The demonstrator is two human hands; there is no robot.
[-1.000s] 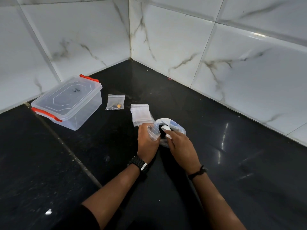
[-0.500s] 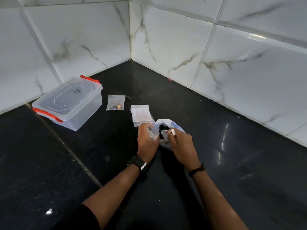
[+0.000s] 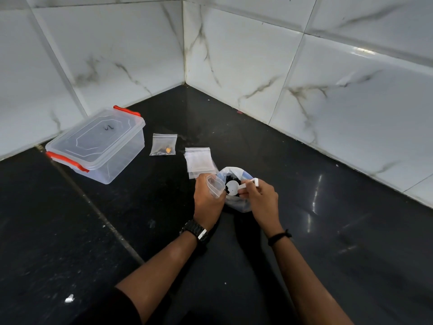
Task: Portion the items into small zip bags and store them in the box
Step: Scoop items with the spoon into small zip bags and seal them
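I am holding a small zip bag (image 3: 215,186) in my left hand (image 3: 207,198), fingers curled round it so its mouth is gaping open toward the right, and I am wearing a dark watch (image 3: 195,232) on that wrist. My right hand (image 3: 262,202) is pinching the handle of a white scoop (image 3: 236,186), whose round bowl is sitting just beside the mouth of the small bag and over the open top of a larger plastic bag (image 3: 236,202). That larger bag is resting on the black counter (image 3: 328,231) between my two hands, and I am seeing dark pieces inside it, though I cannot tell what they are. My two hands are close together but not touching, each gripping its own thing. Just beyond my left hand a stack of empty zip bags (image 3: 199,161) is lying flat on the counter, its near corner tucked close to my knuckles. Further left a filled zip bag (image 3: 163,144) is lying by itself, showing a small orange piece and some dark bits at its bottom. Well to the left of that, the clear box (image 3: 98,146) with red clips is standing near the marbled tile wall (image 3: 234,55), and its lid is sitting on top. A dark band (image 3: 278,236) is circling my right wrist.
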